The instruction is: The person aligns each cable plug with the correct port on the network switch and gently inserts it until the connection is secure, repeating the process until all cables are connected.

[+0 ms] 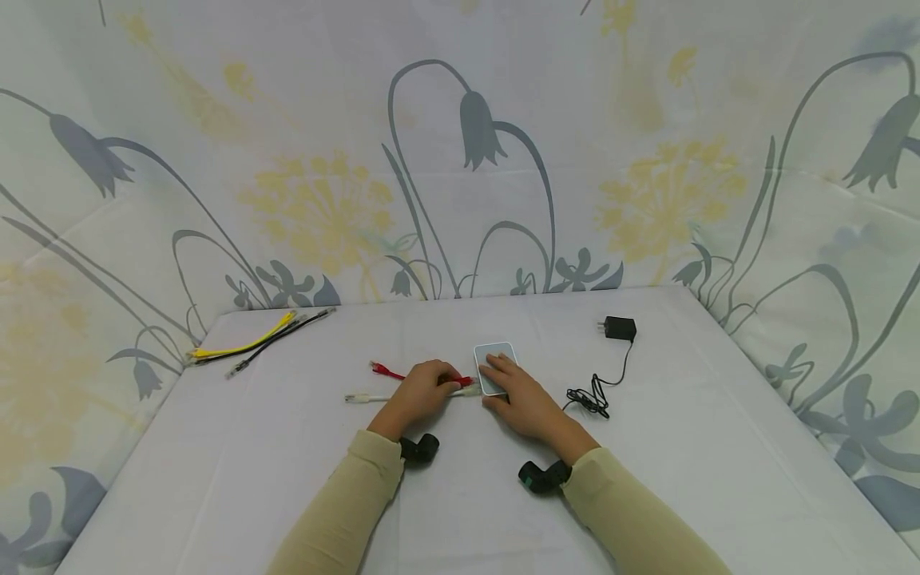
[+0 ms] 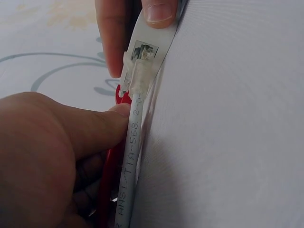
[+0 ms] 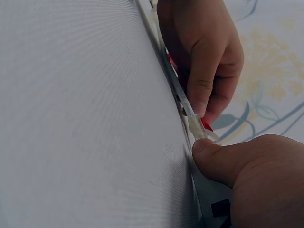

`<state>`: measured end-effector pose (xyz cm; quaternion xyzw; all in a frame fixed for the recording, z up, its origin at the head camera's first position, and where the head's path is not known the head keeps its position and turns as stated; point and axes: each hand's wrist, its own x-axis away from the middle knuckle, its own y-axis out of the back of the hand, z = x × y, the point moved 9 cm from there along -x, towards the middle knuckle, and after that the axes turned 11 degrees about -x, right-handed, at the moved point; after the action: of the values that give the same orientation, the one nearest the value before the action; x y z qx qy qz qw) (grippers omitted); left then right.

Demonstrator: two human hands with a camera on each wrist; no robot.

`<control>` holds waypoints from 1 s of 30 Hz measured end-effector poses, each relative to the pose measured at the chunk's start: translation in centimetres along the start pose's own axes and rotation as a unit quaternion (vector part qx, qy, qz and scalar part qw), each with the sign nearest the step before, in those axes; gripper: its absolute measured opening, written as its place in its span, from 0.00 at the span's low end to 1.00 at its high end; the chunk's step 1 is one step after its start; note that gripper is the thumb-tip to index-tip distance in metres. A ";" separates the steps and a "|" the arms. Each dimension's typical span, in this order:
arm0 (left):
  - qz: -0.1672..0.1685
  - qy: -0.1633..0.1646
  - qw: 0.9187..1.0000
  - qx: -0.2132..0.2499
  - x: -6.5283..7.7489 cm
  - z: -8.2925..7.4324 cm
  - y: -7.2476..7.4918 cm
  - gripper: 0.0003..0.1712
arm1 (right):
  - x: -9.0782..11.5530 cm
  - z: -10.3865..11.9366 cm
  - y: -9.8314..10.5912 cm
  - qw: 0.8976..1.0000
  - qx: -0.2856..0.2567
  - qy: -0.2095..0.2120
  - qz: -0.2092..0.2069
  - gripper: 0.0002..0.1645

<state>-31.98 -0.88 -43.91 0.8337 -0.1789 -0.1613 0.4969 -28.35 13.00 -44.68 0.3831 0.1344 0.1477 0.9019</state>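
Note:
A small flat white box (image 1: 496,349) with a pale blue-grey top, probably a network switch, lies on the table under my right hand (image 1: 528,403). That hand holds it, thumb at the near edge and fingers across the top. The clear plug of a white network cable (image 2: 135,128) sits at a port in the box's side. Beside it, my left hand (image 1: 424,391) pinches a red network cable (image 2: 111,166) close to its plug, which is against the same side of the box. The wrist views do not show whether the red plug is fully in.
Yellow network cable (image 1: 244,349) and black network cables (image 1: 276,342) lie at the back left. A black power adapter (image 1: 620,327) stands at the right, its thin cord (image 1: 591,399) coiled near my right hand. Flowered cloth (image 1: 460,224) rises behind the white table (image 1: 237,463).

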 end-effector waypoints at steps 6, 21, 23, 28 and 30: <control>-0.003 -0.002 1.000 0.003 0.0 -0.1 0.0 0.07 | 0.0 0.0 0.0 1.000 -0.001 0.001 -0.002 0.34; -0.001 -0.006 1.000 0.009 -0.1 0.0 -0.2 0.07 | 0.0 0.0 0.0 1.000 0.000 0.001 -0.003 0.34; -0.004 -0.004 1.000 0.010 -0.1 0.1 -0.2 0.07 | 0.0 0.0 0.0 1.000 0.001 0.000 -0.002 0.34; -0.010 -0.010 1.000 0.010 -0.1 0.1 -0.2 0.06 | 0.0 0.0 0.1 1.000 -0.001 0.001 -0.001 0.34; -0.010 -0.011 1.000 0.012 -0.2 0.0 -0.2 0.06 | 0.1 0.0 0.1 1.000 0.000 0.000 0.000 0.34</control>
<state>-32.11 -0.76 -44.06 0.8396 -0.1778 -0.1735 0.4831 -28.31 13.07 -44.62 0.3828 0.1346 0.1478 0.9019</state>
